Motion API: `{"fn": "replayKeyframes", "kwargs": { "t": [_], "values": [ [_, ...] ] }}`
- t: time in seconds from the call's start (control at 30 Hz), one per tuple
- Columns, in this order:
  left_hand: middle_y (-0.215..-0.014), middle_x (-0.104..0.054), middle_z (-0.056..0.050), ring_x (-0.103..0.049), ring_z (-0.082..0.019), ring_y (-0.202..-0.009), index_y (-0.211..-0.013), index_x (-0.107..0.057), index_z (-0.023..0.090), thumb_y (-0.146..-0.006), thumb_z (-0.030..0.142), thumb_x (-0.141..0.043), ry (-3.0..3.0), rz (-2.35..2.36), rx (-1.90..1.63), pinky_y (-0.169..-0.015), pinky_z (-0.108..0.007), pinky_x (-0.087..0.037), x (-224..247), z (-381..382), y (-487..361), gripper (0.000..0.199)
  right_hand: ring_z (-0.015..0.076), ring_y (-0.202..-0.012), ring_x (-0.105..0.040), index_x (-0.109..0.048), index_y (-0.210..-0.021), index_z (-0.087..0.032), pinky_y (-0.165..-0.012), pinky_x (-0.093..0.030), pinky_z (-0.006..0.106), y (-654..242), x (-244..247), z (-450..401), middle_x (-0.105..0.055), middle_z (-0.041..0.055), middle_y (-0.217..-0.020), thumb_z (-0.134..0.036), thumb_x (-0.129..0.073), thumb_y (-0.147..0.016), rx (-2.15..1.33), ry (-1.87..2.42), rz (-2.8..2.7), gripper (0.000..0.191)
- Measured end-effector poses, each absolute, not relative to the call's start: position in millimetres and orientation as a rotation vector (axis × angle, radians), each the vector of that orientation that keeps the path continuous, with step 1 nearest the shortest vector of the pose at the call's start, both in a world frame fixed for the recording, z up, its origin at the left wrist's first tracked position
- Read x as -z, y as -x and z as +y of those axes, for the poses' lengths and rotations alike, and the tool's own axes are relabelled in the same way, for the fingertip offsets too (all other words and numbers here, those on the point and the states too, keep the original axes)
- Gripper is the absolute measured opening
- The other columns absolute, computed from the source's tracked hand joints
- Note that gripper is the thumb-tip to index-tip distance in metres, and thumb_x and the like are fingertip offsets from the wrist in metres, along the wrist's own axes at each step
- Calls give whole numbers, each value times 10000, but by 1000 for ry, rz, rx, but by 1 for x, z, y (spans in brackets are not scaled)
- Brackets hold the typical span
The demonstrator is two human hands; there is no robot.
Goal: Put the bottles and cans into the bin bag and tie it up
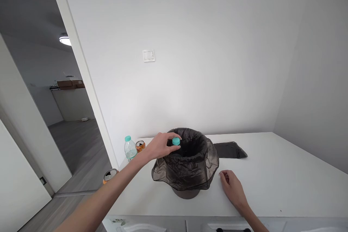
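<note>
Wall, pale grey and plain [217,61], rises behind a smooth white countertop [272,174]. On the countertop stands a round, dark brownish bin [186,194], upright, its mouth facing up. A thin, crinkled, see-through black plastic liner [187,174] covers it inside and hangs over the rim in a loose skirt. Behind it to the right lies a flat, dark plastic packet [231,150].

The right hand [232,188] rests on the countertop just beside the liner, fingers loosely curled, with nothing visible in it. The left hand [170,144] is over the left part of the bin's mouth, thumb and fingers bent into a pinch.

To the left stand a clear plastic bottle with a turquoise top [130,149], an orange can [140,146] just beside it, and another orange can [110,174] partly behind the left forearm.

Smallest is the ribbed turquoise cap [176,141], pinched by the left hand above the opening; whether a bottle hangs below is hard to tell. A good hold here probably means gripping squarely across the ribs, staying nearer the opening's middle, and keeping the wrist off the loose skirt.
</note>
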State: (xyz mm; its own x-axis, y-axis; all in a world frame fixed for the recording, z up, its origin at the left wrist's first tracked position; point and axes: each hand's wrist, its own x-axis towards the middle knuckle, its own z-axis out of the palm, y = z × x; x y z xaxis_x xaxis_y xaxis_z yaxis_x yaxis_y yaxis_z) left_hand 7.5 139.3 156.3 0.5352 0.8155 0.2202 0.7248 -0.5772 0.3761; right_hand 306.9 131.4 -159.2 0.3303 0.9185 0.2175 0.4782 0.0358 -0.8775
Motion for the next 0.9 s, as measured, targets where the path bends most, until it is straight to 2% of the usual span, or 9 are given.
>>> {"fn": "replayKeyframes", "kwargs": {
  "t": [0.1,0.2,0.33,0.4,0.5,0.6,0.67,0.83,0.9],
  "values": [
    [-1135,-789,-17,-715,-269,-1062,-1199,-746,299,-855,515,-712,-2552,1249,-493,-867,-342,-541,-155,142,-8,408,266,-884,-676,-642,-921,-222,-795,-510,378,-307,158,130,-720,120,-1010,-568,-446,-910,-555,1606,-1300,398],
    [-1230,-766,-8,-689,-276,-1169,-1189,-754,323,-895,584,-658,-2538,1182,-541,-932,-351,-540,-155,139,-7,405,260,-879,-674,-641,-934,-225,-791,-509,374,-307,158,129,-719,114,-1020,-566,-448,-920,-560,1610,-1305,392],
    [-1365,-705,4,-535,-295,-1406,-1196,-744,342,-988,583,-524,-2518,1199,-718,-1013,-384,-530,-143,137,-1,387,258,-872,-675,-639,-928,-227,-784,-506,371,-306,156,126,-718,113,-1020,-564,-443,-923,-562,1607,-1312,390],
    [-1415,-672,2,-475,-292,-1460,-1215,-726,344,-1008,564,-501,-2522,1208,-810,-1061,-412,-515,-133,140,7,377,259,-867,-674,-637,-917,-226,-786,-503,374,-305,153,125,-719,117,-1009,-563,-441,-918,-551,1613,-1310,390],
    [-1446,-642,-10,-494,-285,-1440,-1241,-698,344,-1026,518,-486,-2519,1303,-1007,-1094,-441,-500,-116,149,31,349,262,-859,-673,-639,-893,-225,-785,-501,376,-304,149,123,-723,119,-984,-568,-454,-894,-537,1619,-1306,390],
    [-1422,-640,-51,-564,-295,-1347,-1298,-652,322,-1025,478,-482,-2466,1525,-1208,-961,-427,-572,-106,162,67,357,264,-856,-676,-643,-885,-227,-779,-501,374,-303,147,122,-726,120,-976,-583,-457,-874,-533,1622,-1313,402],
    [-1416,-626,-77,-566,-304,-1322,-1339,-614,299,-1024,446,-469,-2416,1748,-1276,-918,-427,-577,-103,171,96,377,264,-846,-676,-641,-882,-228,-772,-500,374,-303,148,122,-729,123,-968,-590,-453,-870,-526,1631,-1322,408],
    [-1484,-551,-147,-451,-381,-1406,-1398,-551,225,-992,416,-484,-2288,2137,-1207,-1070,-543,-456,-97,194,160,454,270,-808,-674,-645,-863,-224,-755,-501,382,-304,154,123,-737,131,-937,-605,-465,-857,-485,1643,-1330,421],
    [-1468,-572,-154,-460,-398,-1398,-1371,-573,217,-971,453,-507,-2262,2168,-1117,-1093,-560,-423,-93,199,176,469,271,-808,-673,-645,-853,-225,-761,-502,385,-305,157,124,-737,131,-937,-608,-466,-858,-469,1642,-1338,423]
  ]
}}
